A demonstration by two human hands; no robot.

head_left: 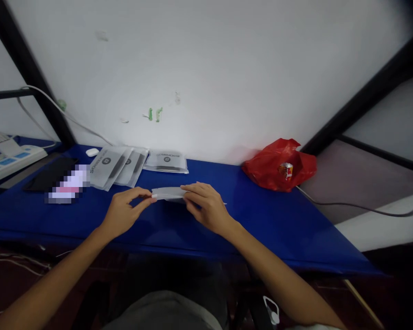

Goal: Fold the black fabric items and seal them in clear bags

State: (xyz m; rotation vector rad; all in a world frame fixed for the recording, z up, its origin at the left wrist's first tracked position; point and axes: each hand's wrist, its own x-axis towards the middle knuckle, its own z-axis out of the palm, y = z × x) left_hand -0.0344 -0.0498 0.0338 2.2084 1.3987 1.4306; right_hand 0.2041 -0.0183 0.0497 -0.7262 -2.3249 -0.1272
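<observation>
A frosted zip bag [170,193] is held low over the blue desk, its edge turned toward me. My left hand [124,210] pinches the bag's left corner between thumb and fingers. My right hand [206,205] is closed on the right part of the same bag, fingers on top and thumb below. Its right end is mostly hidden behind that hand. Behind my hands, against the wall, lies another frosted zip bag [161,161] with a dark printed logo. Two overlapping bags of the same kind, a front one [106,174] and one beneath it [132,172], rest to its left.
A crumpled red plastic bag [268,165] with a shiny wrapper [286,171] sits at the back right of the blue desk [261,229]. At left are a black flat device [50,173], a blurred-out item [70,185], a small white case [92,152] and a power strip [17,160] with cables.
</observation>
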